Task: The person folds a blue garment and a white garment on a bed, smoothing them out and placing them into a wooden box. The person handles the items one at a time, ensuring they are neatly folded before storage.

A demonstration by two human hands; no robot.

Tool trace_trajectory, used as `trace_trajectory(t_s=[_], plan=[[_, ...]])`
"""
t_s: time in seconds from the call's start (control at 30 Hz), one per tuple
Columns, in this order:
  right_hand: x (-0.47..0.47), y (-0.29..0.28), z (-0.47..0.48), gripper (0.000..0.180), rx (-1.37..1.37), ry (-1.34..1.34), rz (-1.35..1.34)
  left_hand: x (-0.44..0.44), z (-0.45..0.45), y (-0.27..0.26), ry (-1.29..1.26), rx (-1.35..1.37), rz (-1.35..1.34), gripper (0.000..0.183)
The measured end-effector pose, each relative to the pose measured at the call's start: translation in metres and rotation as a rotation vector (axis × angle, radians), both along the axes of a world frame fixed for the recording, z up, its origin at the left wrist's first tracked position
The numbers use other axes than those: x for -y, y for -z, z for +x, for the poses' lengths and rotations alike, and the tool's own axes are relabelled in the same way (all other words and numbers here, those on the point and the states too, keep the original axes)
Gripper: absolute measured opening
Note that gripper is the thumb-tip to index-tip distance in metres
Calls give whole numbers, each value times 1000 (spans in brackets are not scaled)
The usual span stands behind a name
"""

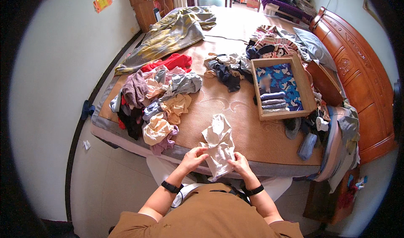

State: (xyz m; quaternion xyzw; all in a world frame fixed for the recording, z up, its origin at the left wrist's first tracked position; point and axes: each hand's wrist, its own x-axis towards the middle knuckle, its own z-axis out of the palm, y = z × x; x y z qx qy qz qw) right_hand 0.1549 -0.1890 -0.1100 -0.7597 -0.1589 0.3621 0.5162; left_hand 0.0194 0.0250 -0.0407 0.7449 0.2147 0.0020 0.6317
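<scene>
A crumpled white cloth garment [218, 140] lies over the near edge of the mat-covered bed [252, 137], its lower end hanging toward me. My left hand [193, 159] pinches its left side between thumb and fingers. On the opposite side, my right hand [240, 164] grips the lower right edge. Ahead and to the right, a wooden drawer [288, 115] rests on the bed. It has a blue camouflage-patterned lining [284, 77], and several rolled garments [273, 101] are lined up at its near left.
A mixed clothes pile [157, 96] lies to the left, with a grey-yellow blanket [176, 33] beyond. Dark and light clothes [228, 69] sit by the drawer. A brown wooden panel [325, 82] leans right of it. One blue-grey roll [307, 146] lies near the right corner, before the carved headboard [353, 67].
</scene>
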Motion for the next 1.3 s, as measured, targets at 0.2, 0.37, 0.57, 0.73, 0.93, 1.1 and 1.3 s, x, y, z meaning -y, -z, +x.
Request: trace_trajectory(t_s=[0.2,0.37,0.57,0.73,0.93,1.1,1.3], plan=[[12,-96,-27,43,-52,-61,402,43,15,-54,180,480,-48,45],[38,-164,-25,31,324,-531,247,74,18,-95,587,474,201,54],[78,-218,-17,26,234,-419,166,50,2,-100,854,198,-131,39],[125,-212,7,38,66,-132,690,10,-21,-88,911,-122,21,46],[106,-233,6,30,756,-311,43,-25,-25,-107,354,256,1167,39],[77,-228,-3,14,1268,-12,34,1,-31,-149,-92,293,1339,46],[60,-123,8,11,1414,-106,-280,-6,-37,-47,245,43,1188,45]])
